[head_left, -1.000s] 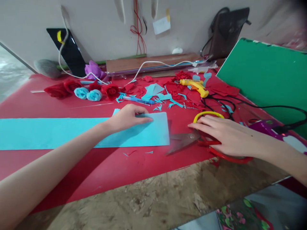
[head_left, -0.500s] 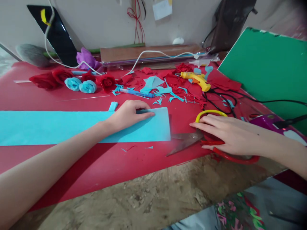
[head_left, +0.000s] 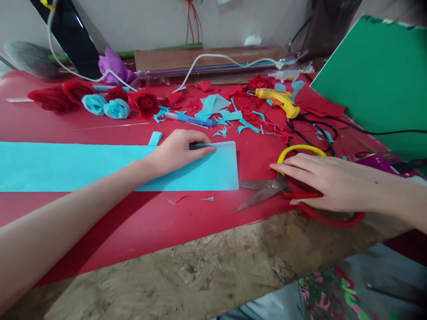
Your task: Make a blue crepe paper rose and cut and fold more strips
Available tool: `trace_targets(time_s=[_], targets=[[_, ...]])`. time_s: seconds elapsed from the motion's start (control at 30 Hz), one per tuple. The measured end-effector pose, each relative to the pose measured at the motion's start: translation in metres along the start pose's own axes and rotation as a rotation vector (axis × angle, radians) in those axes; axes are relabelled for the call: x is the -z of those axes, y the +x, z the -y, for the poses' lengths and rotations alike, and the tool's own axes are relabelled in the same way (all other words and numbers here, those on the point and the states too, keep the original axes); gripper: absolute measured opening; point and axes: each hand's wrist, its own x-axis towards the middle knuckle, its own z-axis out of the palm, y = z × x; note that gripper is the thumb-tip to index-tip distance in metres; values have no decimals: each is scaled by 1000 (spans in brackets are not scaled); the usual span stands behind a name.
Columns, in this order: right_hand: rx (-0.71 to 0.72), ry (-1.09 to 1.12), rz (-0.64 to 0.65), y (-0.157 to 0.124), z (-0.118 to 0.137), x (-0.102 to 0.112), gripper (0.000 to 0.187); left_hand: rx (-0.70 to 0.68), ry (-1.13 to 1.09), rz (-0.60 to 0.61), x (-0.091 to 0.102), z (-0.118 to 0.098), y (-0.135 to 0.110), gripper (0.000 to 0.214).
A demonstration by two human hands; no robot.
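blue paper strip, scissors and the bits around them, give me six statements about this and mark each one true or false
1. The left hand touches the blue paper strip. True.
2. The strip is rolled up tightly. False: it lies flat on the red surface.
3. The right hand is on the scissors. True.
4. The scissors' blades are closed together. False: they stand apart.
5. Both scissor loops are red. False: one is yellow, the other red.
6. The yellow glue gun lies farther right in the picture than the blue pen. True.
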Motion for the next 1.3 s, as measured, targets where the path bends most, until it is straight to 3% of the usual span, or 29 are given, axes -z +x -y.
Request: trace_targets(time_s=[0.3,0.9,1.3], targets=[[89,-10,-56,-1,0,-4,54,-15,49,-15,0,-2,0,22],[66,9,-19,-3,4,-5,57,-71,174,-4,-2,-4,-1,24],[77,40,-112,-3,2,-8,47,-63,183,16,-2,-4,-1,24]])
